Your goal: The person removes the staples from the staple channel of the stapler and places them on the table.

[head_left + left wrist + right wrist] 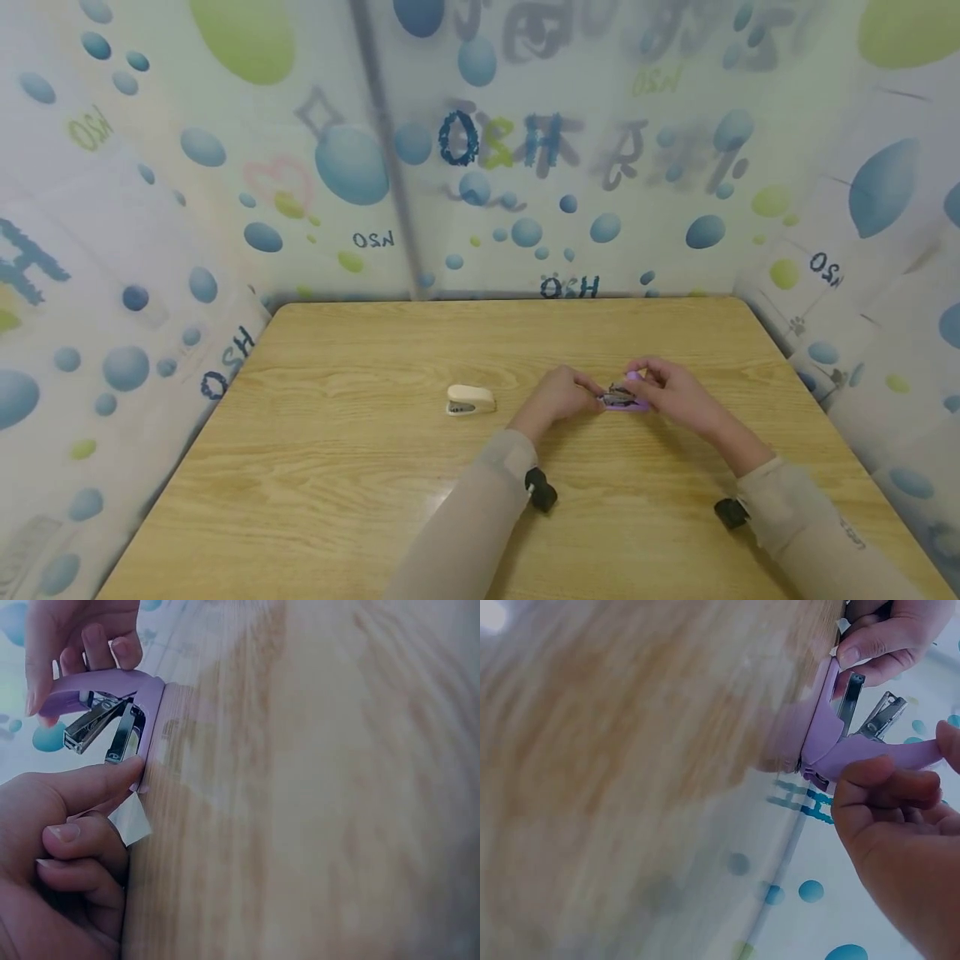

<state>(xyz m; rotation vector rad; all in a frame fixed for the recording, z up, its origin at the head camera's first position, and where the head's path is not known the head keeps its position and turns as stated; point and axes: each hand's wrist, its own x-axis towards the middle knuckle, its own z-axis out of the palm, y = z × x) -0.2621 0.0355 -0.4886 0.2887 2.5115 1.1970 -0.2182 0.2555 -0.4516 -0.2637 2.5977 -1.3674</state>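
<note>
Purple stapler (825, 727) sits between the 2 hands, just right of the left hand (561, 393) and just left of the right hand (678, 402), its top cover (105, 679) tipped up well away from its base (153, 712). The right hand grasps that raised cover, thumb on one side and fingers on the other. The left hand pinches the far end of the base with thumb and forefinger, its remaining fingers curled in beneath. Between cover and base, 2 metal bars show, an upper bar (97, 724) angled apart from a lower bar (123, 735) that is nearer the left fingertips. Cream mini stapler (476, 397) rests to the left of the left hand, near but untouched. Under both hands spreads a wood-grain table (337, 500). Behind each hand, at the cuff of a pale sleeve, is 1 small black device: the left device (540, 490) and the right device (731, 513). Beyond the hands stands a wall (480, 225) printed with blue and green droplets and mirrored H2O lettering.
</note>
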